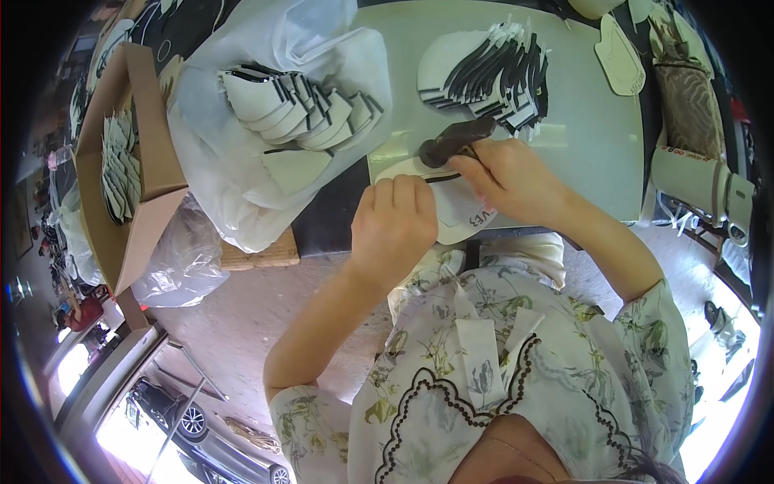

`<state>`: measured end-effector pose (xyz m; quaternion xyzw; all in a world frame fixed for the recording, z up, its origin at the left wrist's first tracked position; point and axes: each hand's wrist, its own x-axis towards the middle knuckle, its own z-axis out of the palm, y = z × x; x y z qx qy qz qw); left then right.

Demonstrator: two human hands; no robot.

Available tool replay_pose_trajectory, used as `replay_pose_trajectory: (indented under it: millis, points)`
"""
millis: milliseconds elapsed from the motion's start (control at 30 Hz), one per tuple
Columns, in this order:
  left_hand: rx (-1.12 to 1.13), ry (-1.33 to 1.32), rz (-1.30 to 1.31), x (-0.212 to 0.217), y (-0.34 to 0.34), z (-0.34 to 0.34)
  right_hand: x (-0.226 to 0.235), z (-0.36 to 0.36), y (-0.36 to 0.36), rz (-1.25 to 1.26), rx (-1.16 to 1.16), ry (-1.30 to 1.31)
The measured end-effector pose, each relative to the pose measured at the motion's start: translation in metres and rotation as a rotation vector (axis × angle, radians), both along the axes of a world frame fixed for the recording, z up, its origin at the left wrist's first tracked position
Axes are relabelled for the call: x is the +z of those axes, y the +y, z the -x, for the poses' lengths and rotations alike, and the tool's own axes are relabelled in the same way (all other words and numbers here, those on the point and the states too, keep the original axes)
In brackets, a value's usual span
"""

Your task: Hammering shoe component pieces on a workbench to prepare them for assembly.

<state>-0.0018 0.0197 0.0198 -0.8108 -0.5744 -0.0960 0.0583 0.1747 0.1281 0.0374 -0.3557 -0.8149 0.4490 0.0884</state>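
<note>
Leather-like white piece (451,211), edged with a black strip, is pinned flat on the pale green mat (588,137) near the table's front edge. It is pressed down by the left hand (393,226), fingers curled over its edge at nine o'clock. A dark hammer (456,140) is gripped by the right hand (509,179), head resting at twelve o'clock of the piece. Fingertips could be struck, since little room is left beside the head. The stack of cut pieces (493,71), farther off at twelve o'clock, could be knocked by a wide swing.
</note>
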Motion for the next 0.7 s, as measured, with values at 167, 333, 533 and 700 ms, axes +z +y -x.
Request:
replay_pose_trajectory:
  millis: [167,333,533,700]
  points:
    - [0.145,-0.288,-0.074,-0.01,-0.005,0.006,-0.002,0.001,0.0,-0.003,-0.013,0.014]
    - [0.12,-0.326,-0.006,-0.008,-0.027,0.007,-0.006,0.002,-0.002,-0.053,0.001,0.033]
    - [0.053,-0.183,-0.05,-0.008,-0.028,0.003,-0.001,0.006,0.001,-0.132,0.062,-0.034]
    - [0.079,-0.269,-0.199,-0.025,-0.038,0.002,0.045,0.021,0.0,-0.384,0.302,-0.165]
